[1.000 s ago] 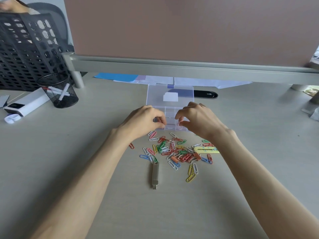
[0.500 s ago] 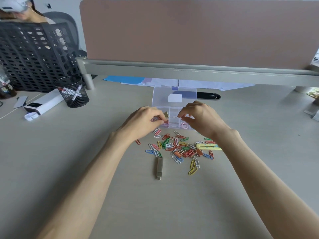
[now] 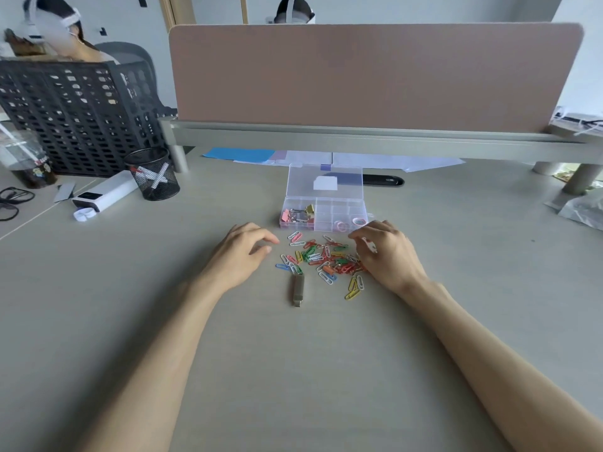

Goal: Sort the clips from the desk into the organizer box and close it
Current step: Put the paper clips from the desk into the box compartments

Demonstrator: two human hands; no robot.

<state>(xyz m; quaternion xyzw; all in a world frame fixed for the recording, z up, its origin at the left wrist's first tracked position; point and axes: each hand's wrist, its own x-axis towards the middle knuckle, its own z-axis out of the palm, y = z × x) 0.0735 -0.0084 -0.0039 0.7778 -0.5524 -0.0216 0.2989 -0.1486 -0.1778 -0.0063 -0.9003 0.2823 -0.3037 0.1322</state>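
A clear plastic organizer box [image 3: 339,212] stands open on the desk, its lid [image 3: 324,181] tilted back. Binder clips [image 3: 298,215] lie in its left compartments and pink rings [image 3: 350,223] in its front right ones. A heap of coloured paper clips [image 3: 323,259] is spread on the desk just in front of the box. My left hand [image 3: 239,252] hovers left of the heap, fingers apart, holding nothing. My right hand [image 3: 386,252] rests over the heap's right edge with its fingers curled downward; whether it holds a clip is hidden.
A metal USB stick [image 3: 297,289] lies just below the heap. A black mesh pen cup [image 3: 152,177] and a white device [image 3: 104,195] sit at the left. A black pen-like object [image 3: 383,181] and papers [image 3: 359,159] lie behind the box under the desk divider [image 3: 372,76].
Both hands have pulled back from the organizer box toward me and now sit beside the paper clip heap. The box's compartments have come into view. The camera has tilted upward.
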